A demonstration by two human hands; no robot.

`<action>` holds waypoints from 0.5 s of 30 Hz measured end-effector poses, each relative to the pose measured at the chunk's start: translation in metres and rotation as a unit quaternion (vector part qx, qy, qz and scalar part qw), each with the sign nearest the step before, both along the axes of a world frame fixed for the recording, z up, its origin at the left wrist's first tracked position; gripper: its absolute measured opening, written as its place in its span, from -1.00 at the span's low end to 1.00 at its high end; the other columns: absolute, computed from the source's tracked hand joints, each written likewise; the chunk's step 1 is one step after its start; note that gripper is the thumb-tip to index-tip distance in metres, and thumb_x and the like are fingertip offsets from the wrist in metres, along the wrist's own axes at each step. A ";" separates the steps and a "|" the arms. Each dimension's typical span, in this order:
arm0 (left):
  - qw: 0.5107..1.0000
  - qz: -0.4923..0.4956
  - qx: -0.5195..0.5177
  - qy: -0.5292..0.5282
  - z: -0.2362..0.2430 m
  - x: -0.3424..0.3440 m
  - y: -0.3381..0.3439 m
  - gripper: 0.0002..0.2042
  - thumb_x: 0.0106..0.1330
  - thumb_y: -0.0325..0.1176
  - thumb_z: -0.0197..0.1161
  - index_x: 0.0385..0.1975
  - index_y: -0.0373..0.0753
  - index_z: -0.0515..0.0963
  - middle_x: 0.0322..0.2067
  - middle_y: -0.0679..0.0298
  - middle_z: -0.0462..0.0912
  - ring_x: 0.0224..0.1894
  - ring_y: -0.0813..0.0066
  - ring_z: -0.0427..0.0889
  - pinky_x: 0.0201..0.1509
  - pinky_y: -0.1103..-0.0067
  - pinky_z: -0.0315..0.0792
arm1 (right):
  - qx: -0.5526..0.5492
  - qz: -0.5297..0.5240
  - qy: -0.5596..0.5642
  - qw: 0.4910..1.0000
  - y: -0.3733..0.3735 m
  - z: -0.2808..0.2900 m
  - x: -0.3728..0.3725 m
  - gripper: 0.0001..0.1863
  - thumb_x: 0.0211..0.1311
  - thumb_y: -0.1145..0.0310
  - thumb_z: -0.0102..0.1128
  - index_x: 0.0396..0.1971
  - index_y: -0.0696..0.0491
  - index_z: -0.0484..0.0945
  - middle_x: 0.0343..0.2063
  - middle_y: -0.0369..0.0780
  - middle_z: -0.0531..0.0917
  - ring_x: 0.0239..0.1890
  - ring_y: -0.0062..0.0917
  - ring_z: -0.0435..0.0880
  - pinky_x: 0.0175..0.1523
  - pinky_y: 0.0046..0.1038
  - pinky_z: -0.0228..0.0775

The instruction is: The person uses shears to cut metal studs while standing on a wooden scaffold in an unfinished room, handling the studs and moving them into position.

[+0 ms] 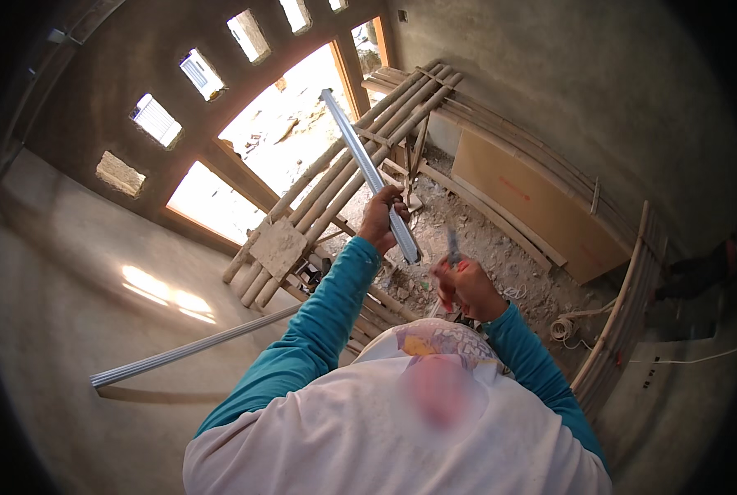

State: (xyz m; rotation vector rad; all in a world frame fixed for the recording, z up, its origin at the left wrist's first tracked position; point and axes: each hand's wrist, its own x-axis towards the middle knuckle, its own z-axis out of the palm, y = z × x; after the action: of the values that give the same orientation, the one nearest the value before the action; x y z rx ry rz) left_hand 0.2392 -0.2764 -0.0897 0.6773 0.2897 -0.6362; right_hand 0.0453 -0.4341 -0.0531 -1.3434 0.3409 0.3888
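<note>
My left hand [376,221] is closed around a long silvery metal channel [352,144] near its lower end. The channel slants up and away to the left, over a bamboo scaffold platform. My right hand [477,290] is closed on red-handled snips [453,246], just right of the channel's near end and apart from it. The snips' grey jaws point upward; they are blurred, and the fingers partly cover the handles.
The bamboo platform [319,196] stands ahead, with a flat slab [277,247] on it. Another metal channel [195,351] extends at left. Rubble [508,256] covers the floor. Brown boards [525,202] lean along the right wall; bamboo poles [624,289] and coiled cord [562,330] lie nearer.
</note>
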 end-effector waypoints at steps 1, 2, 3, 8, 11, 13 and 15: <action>0.998 0.029 -0.045 0.012 0.001 0.000 0.000 -0.81 0.33 -0.41 0.31 -0.41 -0.14 0.39 -0.61 0.49 0.36 -0.62 0.73 0.38 -0.54 0.75 0.44 | 0.129 -0.096 0.014 0.987 -0.001 0.003 0.001 -0.73 0.30 0.29 0.46 -0.26 0.11 0.55 -0.45 -0.28 0.63 -0.52 -0.69 0.55 -0.48 -0.50 0.42; 0.996 0.043 -0.076 0.026 0.002 0.000 0.001 -0.78 0.31 -0.41 0.33 -0.46 -0.13 0.37 -0.60 0.48 0.35 -0.60 0.74 0.38 -0.51 0.74 0.45 | 0.051 -0.099 0.009 0.994 -0.003 0.000 0.004 -0.73 0.31 0.31 0.45 -0.23 0.14 0.53 -0.40 -0.25 0.64 -0.51 -0.65 0.56 -0.43 -0.49 0.44; 0.996 0.039 -0.078 0.024 0.002 0.001 0.000 -0.78 0.31 -0.41 0.33 -0.46 -0.13 0.37 -0.60 0.48 0.35 -0.60 0.74 0.38 -0.51 0.74 0.45 | 0.049 -0.103 0.007 0.993 -0.009 -0.008 0.002 -0.73 0.31 0.31 0.45 -0.23 0.14 0.53 -0.40 -0.25 0.64 -0.51 -0.65 0.56 -0.43 -0.49 0.44; 0.979 0.064 -0.195 0.021 0.013 0.004 0.007 -0.77 0.31 -0.42 0.33 -0.46 -0.13 0.36 -0.60 0.46 0.33 -0.56 0.67 0.40 -0.43 0.66 0.50 | -0.270 0.007 -0.148 0.951 -0.006 -0.010 -0.010 -0.80 0.30 0.36 0.36 -0.29 0.16 0.55 -0.48 -0.06 0.69 -0.41 -0.19 0.73 -0.30 -0.30 0.52; 0.969 0.048 -0.240 0.026 0.012 0.002 0.011 -0.77 0.29 -0.42 0.33 -0.49 -0.11 0.36 -0.60 0.47 0.30 -0.57 0.66 0.38 -0.43 0.64 0.50 | -0.397 0.048 -0.166 0.901 0.002 0.004 -0.022 -0.79 0.31 0.32 0.26 -0.26 0.17 0.55 -0.49 0.13 0.65 -0.34 0.08 0.68 -0.26 -0.09 0.52; 0.969 0.065 -0.237 0.024 0.011 0.001 0.006 -0.77 0.27 -0.41 0.32 -0.51 -0.11 0.35 -0.61 0.48 0.29 -0.58 0.67 0.36 -0.44 0.65 0.47 | -0.485 0.051 -0.163 0.858 0.004 0.004 -0.024 -0.78 0.32 0.31 0.20 -0.20 0.16 0.53 -0.45 0.13 0.68 -0.33 0.07 0.71 -0.24 -0.01 0.54; 0.972 0.084 -0.217 0.009 0.011 0.001 0.001 -0.75 0.24 -0.41 0.32 -0.55 -0.11 0.33 -0.62 0.46 0.30 -0.58 0.65 0.37 -0.45 0.65 0.44 | -0.516 0.053 -0.152 0.841 0.008 0.012 -0.019 -0.76 0.32 0.31 0.19 -0.16 0.15 0.51 -0.44 0.11 0.68 -0.33 0.08 0.71 -0.22 0.00 0.55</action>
State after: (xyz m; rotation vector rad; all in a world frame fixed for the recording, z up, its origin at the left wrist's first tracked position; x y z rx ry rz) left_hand 0.2399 -0.2751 -0.0782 0.2232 0.2125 -0.5200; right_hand 0.0267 -0.4265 -0.0410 -2.4623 0.1995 0.0418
